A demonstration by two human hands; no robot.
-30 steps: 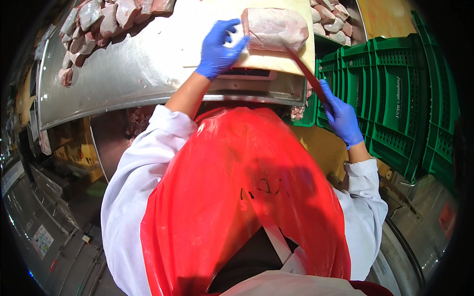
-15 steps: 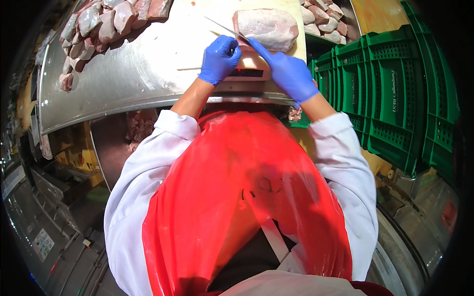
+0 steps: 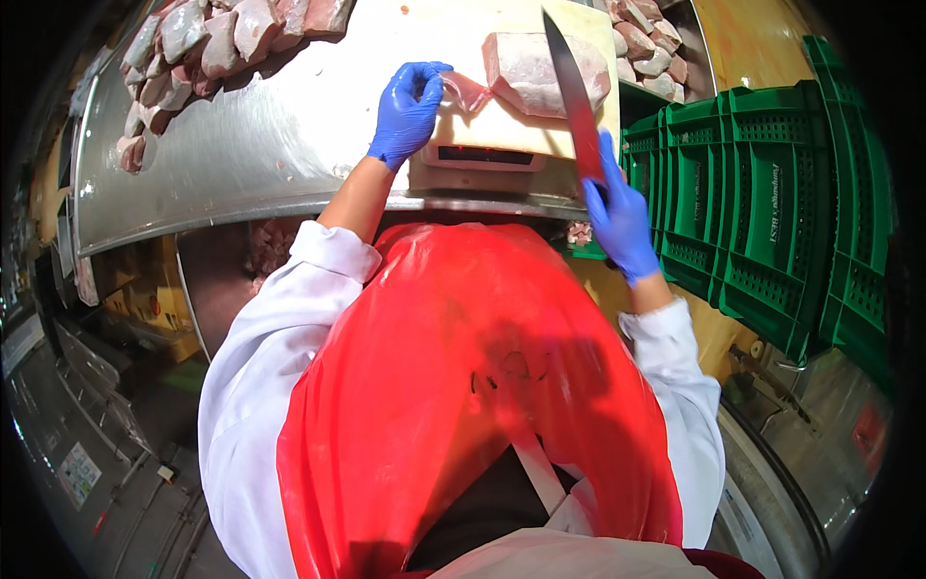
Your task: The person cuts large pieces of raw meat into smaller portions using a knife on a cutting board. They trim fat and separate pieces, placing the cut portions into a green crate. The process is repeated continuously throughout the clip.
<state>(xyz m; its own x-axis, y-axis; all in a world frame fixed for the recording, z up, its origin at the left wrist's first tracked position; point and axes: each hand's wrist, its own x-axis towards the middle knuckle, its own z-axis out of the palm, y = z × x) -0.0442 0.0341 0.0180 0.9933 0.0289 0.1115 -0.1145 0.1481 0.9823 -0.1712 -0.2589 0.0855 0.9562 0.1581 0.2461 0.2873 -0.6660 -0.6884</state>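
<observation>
A large pale block of raw meat (image 3: pixel 526 75) lies on the white cutting board (image 3: pixel 405 29). To its left, my left hand (image 3: pixel 407 111), in a blue glove, pinches a thin pink strip of meat trimming (image 3: pixel 467 93). The strip's other end reaches the block's near left corner; whether it is still joined there I cannot tell. My right hand (image 3: pixel 619 217), also gloved in blue, grips a long knife (image 3: pixel 571 87) by its handle. The blade points away from me and passes in front of the block's right part.
Several cut meat pieces (image 3: pixel 227 43) are piled at the far left of the metal table (image 3: pixel 212 154). More pieces (image 3: pixel 651 48) fill a container at the far right. A scale display (image 3: pixel 485 156) sits at the board's near edge. Green crates (image 3: pixel 719 183) stand close on my right.
My right hand has drawn back toward me and to the right, swinging the knife from the block's left end to upright. The left hand has shifted slightly left, and the strip now shows stretched out.
</observation>
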